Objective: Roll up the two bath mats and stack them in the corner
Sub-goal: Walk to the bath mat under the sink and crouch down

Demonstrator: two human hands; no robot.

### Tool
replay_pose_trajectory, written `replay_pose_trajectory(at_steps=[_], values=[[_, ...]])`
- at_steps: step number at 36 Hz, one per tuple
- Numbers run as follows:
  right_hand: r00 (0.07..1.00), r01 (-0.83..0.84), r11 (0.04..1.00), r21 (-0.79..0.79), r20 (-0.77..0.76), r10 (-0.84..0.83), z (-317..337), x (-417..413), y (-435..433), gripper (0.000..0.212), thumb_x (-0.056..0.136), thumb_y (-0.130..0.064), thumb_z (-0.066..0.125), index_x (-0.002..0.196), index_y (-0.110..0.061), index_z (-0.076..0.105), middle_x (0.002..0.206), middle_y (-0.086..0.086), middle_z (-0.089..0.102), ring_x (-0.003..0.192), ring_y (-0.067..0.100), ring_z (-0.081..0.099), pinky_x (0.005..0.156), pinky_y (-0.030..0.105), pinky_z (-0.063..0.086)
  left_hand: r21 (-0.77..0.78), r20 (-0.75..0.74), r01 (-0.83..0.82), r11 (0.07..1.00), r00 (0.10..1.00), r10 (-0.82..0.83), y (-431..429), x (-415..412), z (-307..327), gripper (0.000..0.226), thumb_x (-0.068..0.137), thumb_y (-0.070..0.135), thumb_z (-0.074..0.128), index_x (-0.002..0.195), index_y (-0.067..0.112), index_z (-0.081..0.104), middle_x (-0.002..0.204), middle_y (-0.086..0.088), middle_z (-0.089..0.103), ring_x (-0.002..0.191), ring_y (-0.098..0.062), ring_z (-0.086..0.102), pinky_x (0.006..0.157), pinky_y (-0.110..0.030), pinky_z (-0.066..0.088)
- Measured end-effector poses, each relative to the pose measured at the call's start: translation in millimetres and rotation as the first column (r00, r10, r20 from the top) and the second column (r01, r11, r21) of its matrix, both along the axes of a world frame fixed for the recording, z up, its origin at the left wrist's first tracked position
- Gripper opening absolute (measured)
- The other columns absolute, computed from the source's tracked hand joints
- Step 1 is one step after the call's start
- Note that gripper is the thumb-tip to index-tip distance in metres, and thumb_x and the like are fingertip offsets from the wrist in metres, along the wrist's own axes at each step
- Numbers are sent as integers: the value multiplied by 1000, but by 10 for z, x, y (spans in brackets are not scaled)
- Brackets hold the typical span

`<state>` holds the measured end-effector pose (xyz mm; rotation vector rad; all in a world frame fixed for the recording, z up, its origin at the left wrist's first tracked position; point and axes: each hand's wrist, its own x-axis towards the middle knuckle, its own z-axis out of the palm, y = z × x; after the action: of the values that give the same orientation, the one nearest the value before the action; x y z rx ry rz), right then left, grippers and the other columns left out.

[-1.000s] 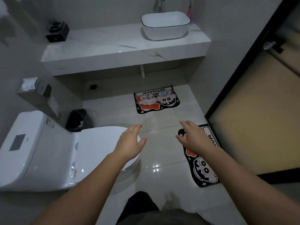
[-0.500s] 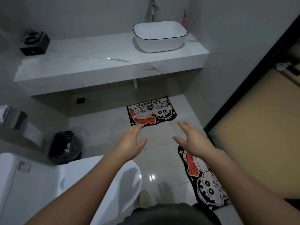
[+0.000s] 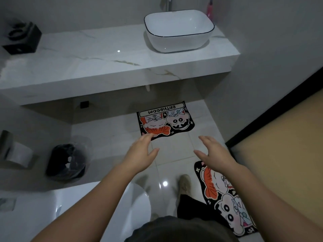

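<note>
**Reaching for the far bath mat, both hands empty**

Both hands were stretched forward over the pale floor tiles point(image 3: 171, 147), palms down and holding nothing. The left hand point(image 3: 141, 152) had its fingers loosely together and its thumb splayed, the fingertips lying in line with the near edge of the far bath mat point(image 3: 166, 119); whether they touched it could not be told. The right hand point(image 3: 212, 152) was likewise relaxed, fingers slightly spread, above bare tile between the two mats.

The far mat lay flat under the marble vanity counter point(image 3: 122, 67), its "BATHROOM" lettering toward the wall. The near bath mat point(image 3: 225, 196) lay flat beside the dark door frame point(image 3: 272, 109), next to the person's shoe point(image 3: 184, 183).

Neither mat appeared rolled, so the task seemed at its start. To do the step well, the hands would likely need to take the near edge at both corners, fold it over tightly, and roll evenly away so the ends stay flush. A loose first turn could let the roll spring open on the glossy tile.
</note>
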<state>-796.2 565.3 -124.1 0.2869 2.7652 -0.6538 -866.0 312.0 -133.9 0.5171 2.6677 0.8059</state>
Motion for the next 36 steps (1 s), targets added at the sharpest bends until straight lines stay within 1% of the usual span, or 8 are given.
replay_pose_trajectory(at_steps=[8, 12, 21, 27, 29, 32, 34, 36], values=[[995, -99, 995, -10, 24, 99, -91, -894, 557, 67, 92, -44, 50, 148, -16, 25, 153, 6, 29, 139, 20, 28, 110, 30, 26, -56, 69, -122, 991, 990, 126, 412, -552, -118, 58, 93, 35, 53, 144, 15, 34, 148, -3, 39, 136, -18, 37, 112, -31, 28], [987, -156, 987, -20, 28, 157, -120, -1345, 800, 65, 93, -41, 50, 147, -15, 27, 152, 7, 31, 136, 22, 34, 108, 33, 31, -68, 69, -183, 981, 980, 187, 620, -817, -161, 58, 92, 35, 54, 144, 15, 35, 148, -3, 41, 135, -18, 39, 111, -32, 30], [970, -236, 970, -52, 42, 238, -217, -2150, 841, 65, 93, -38, 51, 148, -17, 25, 152, 5, 33, 137, 22, 33, 108, 35, 32, -114, 106, -270, 956, 954, 282, 762, -1297, -199, 59, 93, 36, 51, 146, 20, 30, 151, 2, 36, 137, -16, 34, 112, -32, 26], [959, -264, 964, -6, 109, 263, -337, -2563, 707, 65, 93, -39, 50, 148, -19, 23, 152, 4, 31, 137, 21, 33, 109, 36, 32, -96, 114, -264, 960, 955, 274, 647, -1664, -285, 56, 93, 26, 55, 144, 15, 35, 148, -3, 42, 135, -18, 38, 111, -31, 29], [958, -268, 963, 4, 112, 266, -381, -2726, 652, 62, 93, -37, 51, 147, -17, 26, 149, 5, 36, 133, 22, 37, 107, 36, 35, -84, 147, -256, 963, 953, 266, 583, -1848, -343, 56, 93, 26, 55, 144, 16, 34, 148, -3, 40, 135, -18, 38, 111, -32, 29], [961, -259, 966, 7, 100, 257, -451, -2989, 544, 56, 91, -34, 54, 140, -15, 36, 139, 8, 46, 122, 25, 47, 98, 37, 43, -88, 172, -228, 970, 955, 240, 451, -2180, -465, 56, 93, 26, 53, 145, 16, 32, 149, -3, 39, 135, -19, 37, 111, -29, 26], [964, -242, 970, 0, 110, 240, -504, -3176, 451, 53, 91, -33, 55, 137, -13, 39, 135, 11, 49, 119, 26, 49, 95, 37, 45, -92, 187, -195, 977, 960, 209, 351, -2427, -538, 56, 93, 24, 54, 144, 14, 34, 148, -6, 39, 134, -20, 38, 109, -26, 26], [966, -224, 975, -10, 128, 224, -571, -3352, 335, 54, 91, -32, 55, 139, -13, 38, 137, 11, 47, 121, 27, 47, 97, 36, 44, -93, 211, -163, 982, 961, 180, 254, -2674, -608, 55, 93, 22, 54, 143, 14, 35, 146, -6, 41, 133, -21, 39, 108, -26, 27]])
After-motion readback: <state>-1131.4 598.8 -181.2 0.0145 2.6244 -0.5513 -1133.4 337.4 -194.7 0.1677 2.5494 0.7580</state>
